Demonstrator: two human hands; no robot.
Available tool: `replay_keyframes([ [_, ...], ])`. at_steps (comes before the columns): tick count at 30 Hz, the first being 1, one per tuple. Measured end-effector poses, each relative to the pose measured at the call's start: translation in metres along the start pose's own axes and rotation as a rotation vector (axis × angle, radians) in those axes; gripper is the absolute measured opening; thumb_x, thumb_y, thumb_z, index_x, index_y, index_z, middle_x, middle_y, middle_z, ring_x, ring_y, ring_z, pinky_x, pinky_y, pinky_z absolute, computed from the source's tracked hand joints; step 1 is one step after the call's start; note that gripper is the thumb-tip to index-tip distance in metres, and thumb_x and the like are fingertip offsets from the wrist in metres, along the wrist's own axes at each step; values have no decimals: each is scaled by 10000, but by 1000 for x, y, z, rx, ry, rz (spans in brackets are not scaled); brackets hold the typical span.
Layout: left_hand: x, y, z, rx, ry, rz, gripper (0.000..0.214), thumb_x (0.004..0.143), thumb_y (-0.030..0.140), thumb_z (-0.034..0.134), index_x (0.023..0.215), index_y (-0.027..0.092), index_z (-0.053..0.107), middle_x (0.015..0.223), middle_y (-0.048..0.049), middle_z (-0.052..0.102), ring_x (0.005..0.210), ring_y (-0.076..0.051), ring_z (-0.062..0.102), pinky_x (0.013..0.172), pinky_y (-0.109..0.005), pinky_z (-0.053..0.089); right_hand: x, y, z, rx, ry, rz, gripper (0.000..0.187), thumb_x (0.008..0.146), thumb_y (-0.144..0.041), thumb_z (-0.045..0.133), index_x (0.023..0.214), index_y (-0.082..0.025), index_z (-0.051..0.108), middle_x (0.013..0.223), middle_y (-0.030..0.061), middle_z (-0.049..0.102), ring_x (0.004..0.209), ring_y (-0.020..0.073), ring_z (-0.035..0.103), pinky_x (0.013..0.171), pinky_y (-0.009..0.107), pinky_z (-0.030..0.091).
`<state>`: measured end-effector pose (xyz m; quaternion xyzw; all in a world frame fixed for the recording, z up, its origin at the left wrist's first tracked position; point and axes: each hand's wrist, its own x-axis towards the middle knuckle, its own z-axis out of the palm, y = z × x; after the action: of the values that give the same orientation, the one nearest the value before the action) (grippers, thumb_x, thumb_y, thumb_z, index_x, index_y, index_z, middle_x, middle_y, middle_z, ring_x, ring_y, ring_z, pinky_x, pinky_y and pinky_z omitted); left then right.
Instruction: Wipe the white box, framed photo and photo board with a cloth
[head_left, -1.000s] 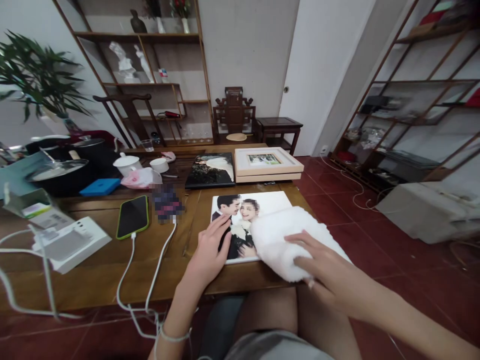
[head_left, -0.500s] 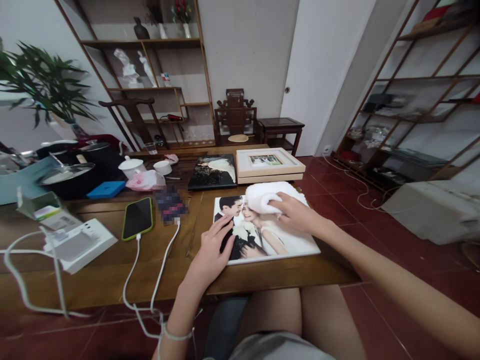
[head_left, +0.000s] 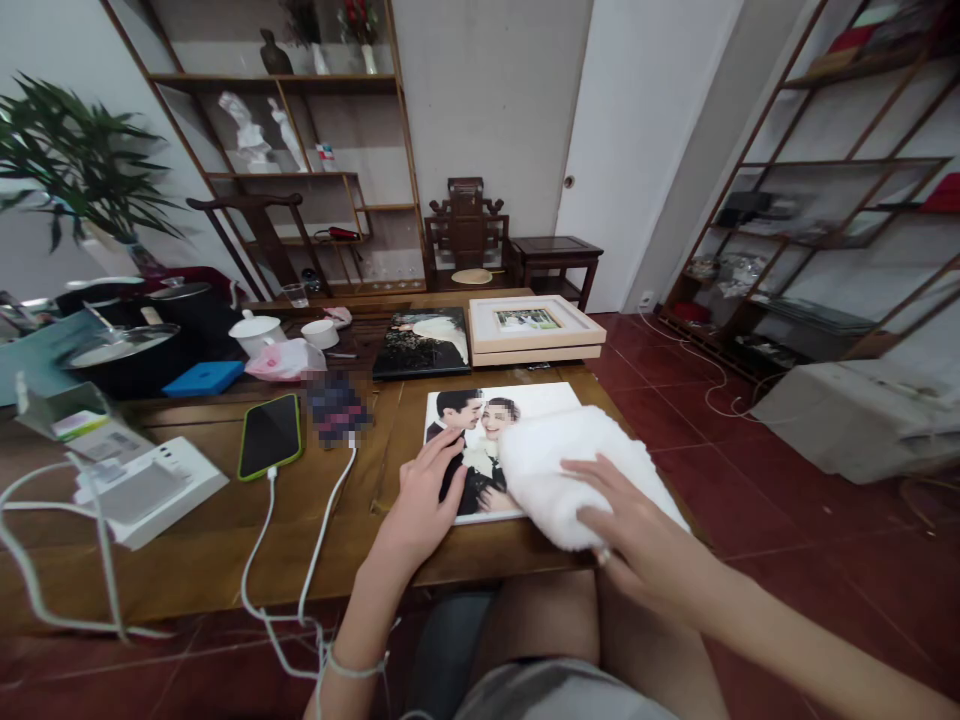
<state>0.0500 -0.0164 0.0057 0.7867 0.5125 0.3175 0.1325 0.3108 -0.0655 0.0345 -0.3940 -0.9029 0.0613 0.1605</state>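
Observation:
A photo panel with a printed picture of a couple lies flat near the front edge of the wooden table. My left hand rests on its left side, fingers stretched out over the dark suit. A fluffy white cloth covers the panel's right part and hangs over its lower right edge. My right hand grips that cloth, with its fingers curled into the folds. The panel's lower right corner is hidden beneath cloth and hand.
Behind the panel lie a dark photo panel and stacked light wooden frames. To the left are a phone on a white cable, an opened white box, a blue box, a white cup and a black pot.
My right hand has pulled the white cloth down and to the right, toward the panel's near edge, uncovering the panel's top. My left hand stays in place on the panel.

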Motion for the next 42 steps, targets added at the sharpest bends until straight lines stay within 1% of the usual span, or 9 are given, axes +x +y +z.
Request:
replay_keyframes([
  [2, 0, 0, 0, -4, 0, 8, 283, 894, 226, 417, 1137, 190, 558, 1342, -126, 513, 1274, -249, 436, 1018, -486, 364, -11, -11, 1, 0, -41, -47, 345, 583, -25, 465, 845, -198, 606, 1306, 122, 485, 1303, 306, 286, 1066, 603, 163],
  [5, 0, -1, 0, -10, -6, 16, 293, 898, 234, 411, 1146, 180, 556, 1343, -137, 510, 1276, -252, 434, 1015, -489, 367, -7, -10, -4, 13, -62, -49, 353, 580, -24, 460, 850, -195, 608, 1268, 126, 510, 1277, 297, 326, 1062, 574, 205],
  [10, 0, -2, -1, -6, -6, 8, 298, 902, 248, 415, 1145, 163, 564, 1339, -154, 508, 1267, -259, 444, 1012, -496, 367, 36, 34, -14, 8, -22, 5, 349, 670, -34, 437, 947, -146, 617, 1140, 167, 523, 1120, 290, 453, 934, 461, 392],
  [18, -1, -1, -2, -11, -23, -19, 304, 911, 263, 413, 1170, 191, 556, 1367, -129, 487, 1297, -244, 407, 1024, -485, 352, 94, 96, -10, -25, 24, 65, 382, 731, -54, 422, 1052, -123, 616, 968, 128, 519, 936, 265, 508, 857, 397, 408],
  [24, -2, -4, -1, -14, -15, -14, 308, 907, 248, 410, 1160, 159, 563, 1360, -142, 494, 1293, -248, 412, 1029, -489, 349, 69, 80, -3, -2, 53, 84, 407, 701, -51, 420, 1055, -141, 601, 1050, 136, 510, 1021, 277, 484, 896, 425, 394],
  [29, -2, -3, 0, -3, -19, -5, 324, 909, 251, 400, 1170, 139, 556, 1359, -151, 493, 1293, -249, 412, 1031, -484, 351, 18, 34, -10, 76, 20, 65, 308, 685, -40, 428, 909, -173, 592, 1187, 147, 472, 1158, 288, 411, 957, 456, 365],
  [33, -1, -3, 0, 3, -26, -1, 328, 911, 253, 396, 1178, 138, 548, 1367, -151, 483, 1294, -252, 408, 1029, -494, 349, -5, -3, -18, 119, -81, 15, 389, 620, -3, 433, 913, -212, 581, 1169, 105, 524, 1246, 280, 339, 1044, 514, 250],
  [37, -1, -5, 1, 5, -22, 10, 323, 912, 253, 395, 1175, 139, 543, 1362, -154, 488, 1281, -248, 425, 1027, -489, 352, 10, -8, -17, 141, -100, -26, 424, 613, 2, 437, 949, -207, 588, 1170, 109, 532, 1212, 275, 370, 1025, 508, 277],
  [42, -2, -6, 0, 21, -26, 3, 342, 915, 268, 398, 1225, 159, 495, 1364, -148, 485, 1270, -244, 437, 1019, -485, 358, 63, 41, -6, 78, 8, -11, 360, 696, -39, 445, 992, -164, 608, 1102, 143, 508, 1085, 281, 448, 929, 455, 377],
])
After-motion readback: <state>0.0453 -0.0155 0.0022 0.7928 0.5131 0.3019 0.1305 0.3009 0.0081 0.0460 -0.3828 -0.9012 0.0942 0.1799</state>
